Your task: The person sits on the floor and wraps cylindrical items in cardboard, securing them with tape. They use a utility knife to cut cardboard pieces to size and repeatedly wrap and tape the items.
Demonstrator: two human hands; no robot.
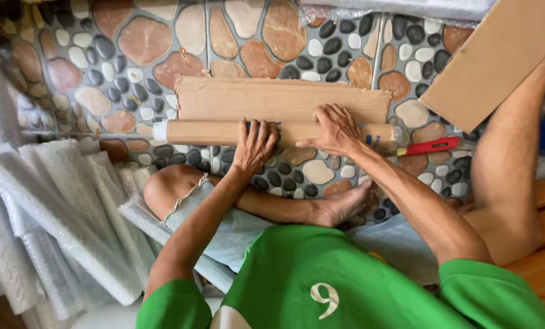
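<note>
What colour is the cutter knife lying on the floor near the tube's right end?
Red handle on the cutter knife, seen in the head view.

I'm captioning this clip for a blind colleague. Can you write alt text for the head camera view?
Seated on a pebble-pattern floor, a person presses the left hand and right hand on a long roll being wrapped in a cardboard sheet. Bubble-wrapped rolls lie to their left, a red utility knife to their right.

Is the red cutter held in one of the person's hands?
No, the red cutter lies on the pebble floor, apart from both hands on the cardboard roll.
</note>
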